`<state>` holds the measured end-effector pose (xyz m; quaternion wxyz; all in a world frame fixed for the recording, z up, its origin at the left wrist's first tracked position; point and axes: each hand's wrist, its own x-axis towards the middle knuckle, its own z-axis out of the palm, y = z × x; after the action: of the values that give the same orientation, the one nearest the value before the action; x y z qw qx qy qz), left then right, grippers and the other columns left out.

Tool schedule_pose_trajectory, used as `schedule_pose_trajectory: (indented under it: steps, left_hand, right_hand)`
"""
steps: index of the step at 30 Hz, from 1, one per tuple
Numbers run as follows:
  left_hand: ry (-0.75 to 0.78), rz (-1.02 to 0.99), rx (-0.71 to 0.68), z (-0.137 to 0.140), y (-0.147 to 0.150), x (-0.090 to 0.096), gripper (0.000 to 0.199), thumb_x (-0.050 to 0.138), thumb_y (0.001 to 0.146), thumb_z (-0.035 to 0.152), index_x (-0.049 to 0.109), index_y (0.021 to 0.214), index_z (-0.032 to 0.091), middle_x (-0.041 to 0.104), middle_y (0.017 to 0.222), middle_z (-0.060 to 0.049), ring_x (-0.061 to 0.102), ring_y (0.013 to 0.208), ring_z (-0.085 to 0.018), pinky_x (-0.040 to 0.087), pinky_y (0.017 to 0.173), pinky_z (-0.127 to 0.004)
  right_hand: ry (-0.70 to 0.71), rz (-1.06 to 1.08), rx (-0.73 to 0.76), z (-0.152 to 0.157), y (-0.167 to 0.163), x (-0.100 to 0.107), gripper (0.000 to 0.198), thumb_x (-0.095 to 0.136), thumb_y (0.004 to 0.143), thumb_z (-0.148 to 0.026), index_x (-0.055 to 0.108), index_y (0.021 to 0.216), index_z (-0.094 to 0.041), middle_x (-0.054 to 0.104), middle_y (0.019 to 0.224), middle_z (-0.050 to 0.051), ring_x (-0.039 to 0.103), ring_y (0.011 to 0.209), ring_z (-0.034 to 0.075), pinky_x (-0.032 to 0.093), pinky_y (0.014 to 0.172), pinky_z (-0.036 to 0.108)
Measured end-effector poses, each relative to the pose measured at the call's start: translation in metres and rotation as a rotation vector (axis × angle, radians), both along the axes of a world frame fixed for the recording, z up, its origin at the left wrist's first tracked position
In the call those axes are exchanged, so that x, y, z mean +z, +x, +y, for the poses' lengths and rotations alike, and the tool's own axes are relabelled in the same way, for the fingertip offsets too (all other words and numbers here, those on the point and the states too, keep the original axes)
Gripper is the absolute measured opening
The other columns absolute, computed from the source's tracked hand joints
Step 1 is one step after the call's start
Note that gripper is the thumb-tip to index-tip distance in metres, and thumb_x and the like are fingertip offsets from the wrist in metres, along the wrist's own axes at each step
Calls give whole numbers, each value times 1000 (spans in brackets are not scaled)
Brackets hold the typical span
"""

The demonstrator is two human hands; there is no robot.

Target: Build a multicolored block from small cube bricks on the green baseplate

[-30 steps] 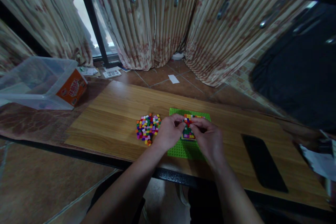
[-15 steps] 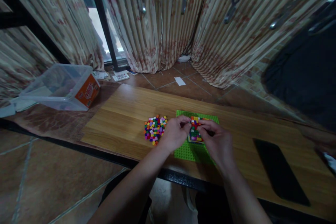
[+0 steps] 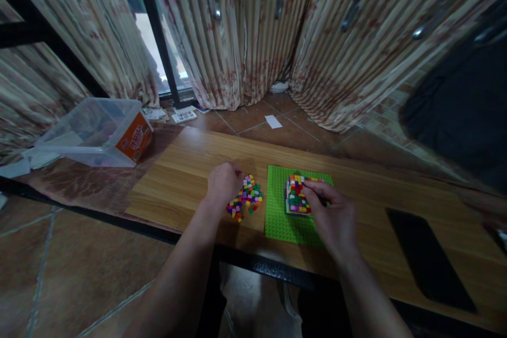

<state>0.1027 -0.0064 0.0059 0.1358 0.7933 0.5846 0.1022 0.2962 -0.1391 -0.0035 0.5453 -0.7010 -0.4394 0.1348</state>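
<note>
My left hand (image 3: 224, 185) is at the upper left edge of a loose pile of small multicoloured toy bricks (image 3: 249, 195). Its fingers are curled down, and their tips are largely hidden, so I cannot see what they pinch. On the green studded baseplate (image 3: 276, 211) stands a layered block of toy bricks (image 3: 295, 198) in mixed colours. My right hand (image 3: 335, 211) rests at the right side of this block, covering part of it. Thumb and forefinger are pinched together over its top; anything between them is too small to tell.
A black flat slab (image 3: 430, 259) lies on the wooden board (image 3: 174, 185) to the right. At the far left stands a clear plastic bin (image 3: 91, 132) with an orange label. Curtains (image 3: 245, 47) hang behind the table, and dark fabric (image 3: 463, 111) fills the right side.
My left hand has moved left from the brick block to the loose pile, uncovering the block's left side. My right hand has stayed at the block.
</note>
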Motion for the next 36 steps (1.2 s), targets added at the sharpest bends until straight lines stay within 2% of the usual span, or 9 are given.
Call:
schedule_pose_trajectory:
  steps: [8,10,12,17,20,23,27,32,36]
  left_hand:
    - [75,67,18,-2,6,-1,29,47,86,18,75,90,14,74,91,-16,68,93,-29,49,82,-36]
    - [115,-55,-5,1,5,0,29,47,86,18,76,87,15,74,91,-14,68,91,-28,49,82,-36]
    - [110,-302,-26,3,6,1,28,49,86,20,76,89,16,75,91,-11,67,87,-23,49,81,-33]
    - [-237,-1061,-90,-17,26,8,20,62,81,29,76,89,17,74,87,-5,63,77,-14,48,73,-26]
    - [-556,-1271,-140,-38,41,14,17,72,74,32,76,82,18,69,73,-1,53,61,-9,41,58,-22]
    - [-787,-1372,-144,-53,51,18,19,78,69,33,75,78,17,57,58,4,38,49,-5,28,48,-20]
    - [-910,-1422,-125,-57,57,17,23,82,65,33,73,75,15,50,53,6,34,47,-4,20,45,-20]
    - [-942,-1420,-129,-56,59,15,26,83,63,35,71,74,14,50,52,6,33,47,-3,19,45,-20]
    - [-880,-1366,-130,-55,58,18,24,80,67,35,73,77,15,64,65,1,38,50,-4,24,47,-20]
  right_hand:
    - [19,13,-27,-1,-2,6,19,64,81,-34,76,87,-21,77,87,5,71,77,21,56,73,36]
    - [29,13,-47,-1,-2,8,19,64,81,-35,76,86,-20,77,87,5,70,76,20,55,72,35]
    - [56,9,-53,-2,-2,10,19,64,82,-35,75,86,-21,77,87,5,70,76,19,55,73,34]
    - [153,-12,-2,-5,-7,15,16,63,85,-34,74,91,-24,76,89,3,69,80,18,55,75,34]
    - [173,-108,78,-7,-11,18,13,63,87,-32,73,92,-27,74,92,2,68,85,19,54,78,35]
    - [189,-185,162,-9,-13,20,14,64,87,-28,72,98,-29,74,95,2,68,89,19,54,81,36]
    - [221,-215,183,-8,-15,20,15,64,88,-25,72,100,-30,74,96,1,68,90,18,54,82,35]
    - [225,-222,173,-8,-16,21,13,62,90,-24,72,96,-29,73,93,0,68,88,17,53,80,34]
    - [194,-236,139,-7,-5,20,13,59,92,-27,72,94,-28,72,94,2,67,90,18,52,83,36]
